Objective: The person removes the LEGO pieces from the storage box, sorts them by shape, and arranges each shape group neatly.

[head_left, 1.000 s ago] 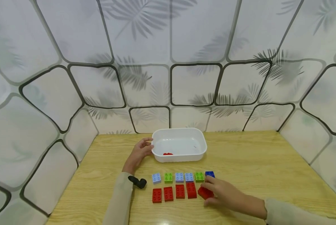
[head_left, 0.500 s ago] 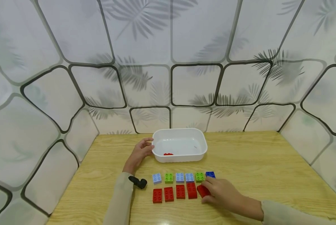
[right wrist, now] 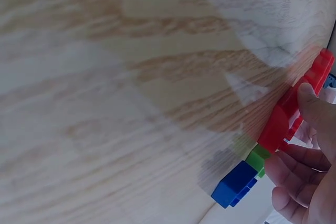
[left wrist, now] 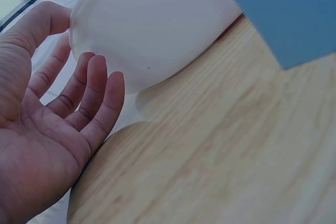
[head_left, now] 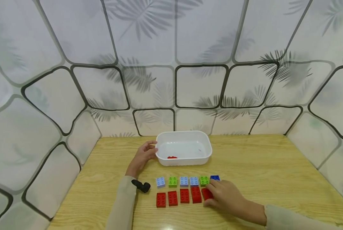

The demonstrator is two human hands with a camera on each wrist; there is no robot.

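My right hand (head_left: 227, 197) holds a red toy building brick (head_left: 207, 194) between thumb and fingers, at the right end of a row of red bricks (head_left: 172, 198). Its fingers cover part of the brick. In the right wrist view, the thumb lies along the red bricks, with a green brick (right wrist: 258, 160) and a blue brick (right wrist: 234, 184) close by the fingers. My left hand (head_left: 144, 156) rests its loosely bent fingers against the left end of a white plastic tub (head_left: 185, 162). The left wrist view has the thumb tip at the tub's rim (left wrist: 72, 30).
Behind the red row runs a second row of smaller bricks: light blue (head_left: 160, 182), green (head_left: 172, 181) and a partly covered dark blue (head_left: 214, 177). A red piece (head_left: 172, 157) lies inside the tub. The wooden table (head_left: 260, 166) meets patterned walls behind and at both sides.
My right hand has moved slightly left with the red brick, turning it straighter and closer to the neighbouring red brick. The left hand and tub have stayed put.
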